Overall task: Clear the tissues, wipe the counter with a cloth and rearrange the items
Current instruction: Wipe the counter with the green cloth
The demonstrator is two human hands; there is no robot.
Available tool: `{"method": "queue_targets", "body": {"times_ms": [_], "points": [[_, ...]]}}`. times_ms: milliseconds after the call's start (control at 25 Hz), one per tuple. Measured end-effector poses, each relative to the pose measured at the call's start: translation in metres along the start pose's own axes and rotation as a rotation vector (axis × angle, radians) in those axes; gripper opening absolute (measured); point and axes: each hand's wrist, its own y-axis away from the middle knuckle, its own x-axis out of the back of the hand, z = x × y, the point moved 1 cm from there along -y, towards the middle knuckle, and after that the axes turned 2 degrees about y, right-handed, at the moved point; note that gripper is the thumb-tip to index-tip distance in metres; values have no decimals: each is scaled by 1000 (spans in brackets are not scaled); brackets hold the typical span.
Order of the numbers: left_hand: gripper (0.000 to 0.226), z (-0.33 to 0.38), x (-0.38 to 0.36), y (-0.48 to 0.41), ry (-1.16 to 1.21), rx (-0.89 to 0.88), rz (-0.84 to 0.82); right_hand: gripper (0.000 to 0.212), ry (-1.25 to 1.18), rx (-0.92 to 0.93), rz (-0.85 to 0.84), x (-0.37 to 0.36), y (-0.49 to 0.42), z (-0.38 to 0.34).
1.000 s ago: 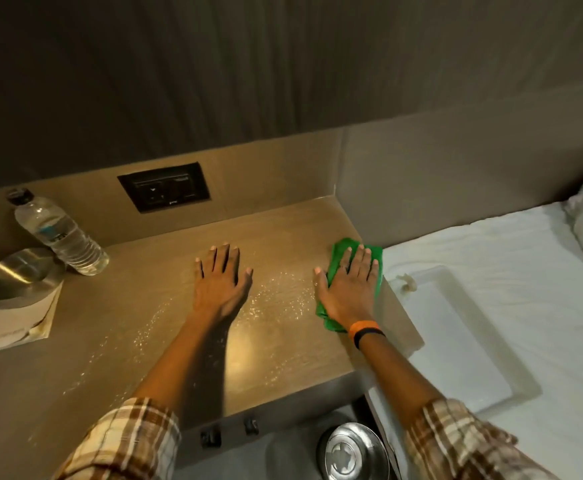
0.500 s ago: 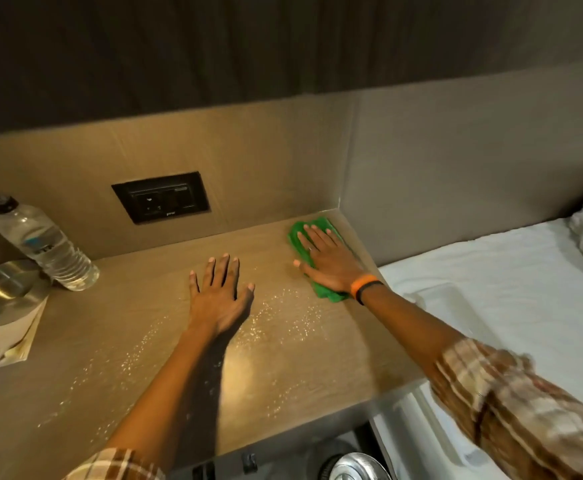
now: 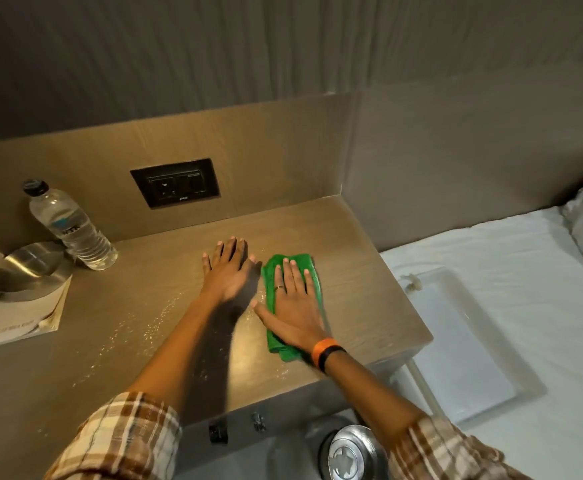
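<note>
A green cloth [image 3: 273, 344] lies flat on the brown counter [image 3: 369, 306], near its middle. My right hand [image 3: 293, 303] presses down on the cloth with flat, spread fingers and covers most of it. Just left of it, my left hand [image 3: 229, 268] rests palm down on the bare counter with its fingers apart, holding nothing. Small wet specks glisten on the counter left of and in front of the hands. No tissues are visible.
A clear water bottle [image 3: 71, 230] stands at the back left, beside a metal dish [image 3: 30, 268] on a white booklet [image 3: 23, 320]. A black socket plate [image 3: 175, 183] sits in the back wall. A white tray [image 3: 463, 344] lies on the bed at right. A round metal lid [image 3: 350, 452] shows below the counter.
My right hand has slid the green cloth from the counter's back right corner toward the middle, next to my left hand. The left hand has stayed in place.
</note>
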Motion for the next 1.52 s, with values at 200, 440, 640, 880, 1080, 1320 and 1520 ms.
{"method": "queue_targets", "body": {"times_ms": [200, 440, 640, 880, 1080, 1320, 1520], "points": [[66, 70, -46, 65, -46, -423, 109, 56, -396, -182, 309, 21, 19, 63], [70, 87, -50, -7, -190, -332, 7, 67, 99, -191, 223, 3, 23, 91], [72, 2, -10, -63, -190, 33, 128, 87, 162, -203, 221, -3, 18, 93], [74, 15, -33, 6, -222, 186, 159, 89, 175, -189, 182, 0, 18, 87], [74, 79, -73, 115, -144, -83, 99, 86, 143, -187, 186, 2, 20, 86], [72, -2, -47, 176, -214, -253, 57, 88, 154, -161, 163, 6, 24, 90], [73, -44, -20, 167, -202, -105, 45, 70, 102, -156, 198, 13, 45, 51]]}}
